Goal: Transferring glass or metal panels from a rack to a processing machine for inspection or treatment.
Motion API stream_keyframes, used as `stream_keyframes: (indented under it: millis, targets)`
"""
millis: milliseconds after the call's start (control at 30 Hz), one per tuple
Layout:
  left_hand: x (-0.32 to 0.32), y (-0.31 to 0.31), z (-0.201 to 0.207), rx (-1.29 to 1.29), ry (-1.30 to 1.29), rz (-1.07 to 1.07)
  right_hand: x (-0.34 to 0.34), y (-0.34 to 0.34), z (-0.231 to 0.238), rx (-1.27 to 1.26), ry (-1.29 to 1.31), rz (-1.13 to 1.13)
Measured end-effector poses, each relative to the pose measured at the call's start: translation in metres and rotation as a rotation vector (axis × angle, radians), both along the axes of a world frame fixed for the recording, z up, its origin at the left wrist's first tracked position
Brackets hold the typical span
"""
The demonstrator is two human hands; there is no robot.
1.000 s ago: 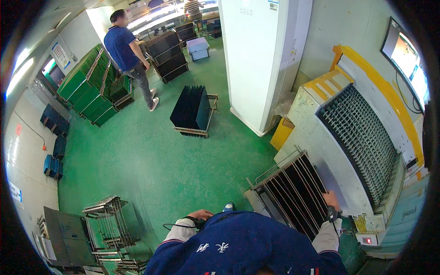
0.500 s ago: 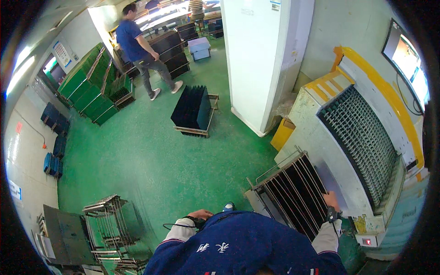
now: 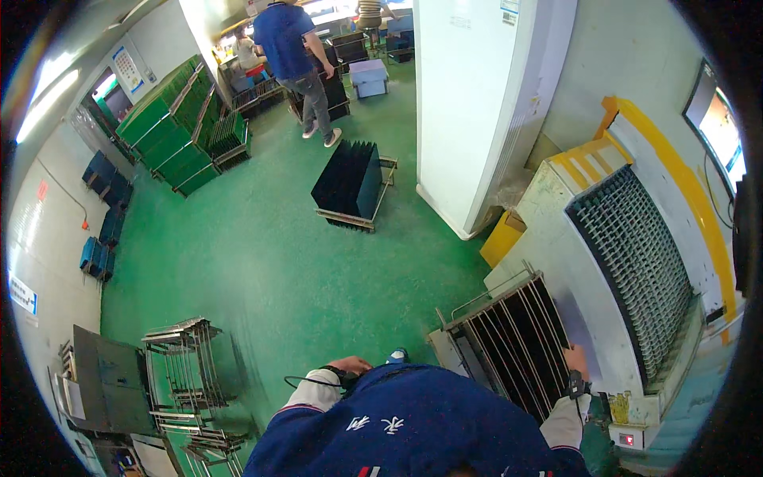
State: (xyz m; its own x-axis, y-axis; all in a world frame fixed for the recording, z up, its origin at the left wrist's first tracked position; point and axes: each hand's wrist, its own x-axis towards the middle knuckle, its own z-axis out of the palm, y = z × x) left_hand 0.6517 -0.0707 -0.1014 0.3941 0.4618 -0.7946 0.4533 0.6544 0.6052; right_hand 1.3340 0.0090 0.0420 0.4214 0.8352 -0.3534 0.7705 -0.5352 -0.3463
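I'm seeing bright, even light coming from overhead; glare is streaking the wall [image 3: 48, 95] at the upper left and washing out the screen [image 3: 722, 119] at the upper right. Edges are bending and darkening into black corners. Shadows are staying soft.

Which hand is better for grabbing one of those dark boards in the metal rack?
The right hand, probably. It rests at the far edge of the dark boards in the metal rack. The left hand is tucked against the body, away from the rack.
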Motion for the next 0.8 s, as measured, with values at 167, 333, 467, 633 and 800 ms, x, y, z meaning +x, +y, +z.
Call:
stream_keyframes:
  millis: [167,333,467,633,800]
  targets:
    - [-0.004,-0.005,-0.005,0.025,-0.059,0.029,-0.017,0.004,0.017,-0.016,0.027,-0.001]
    - [-0.004,0.003,-0.006,0.020,-0.046,-0.064,-0.006,-0.003,0.006,0.024,0.105,-0.026]
    - [-0.004,-0.001,0.006,0.029,-0.019,-0.053,-0.070,-0.001,0.077,0.044,0.114,-0.006]
    - [-0.005,0.003,-0.006,0.034,-0.028,-0.078,-0.037,-0.003,0.043,0.054,0.024,-0.034]
    - [-0.006,-0.003,-0.007,-0.014,-0.062,0.004,-0.027,0.005,0.032,-0.013,0.083,-0.026]
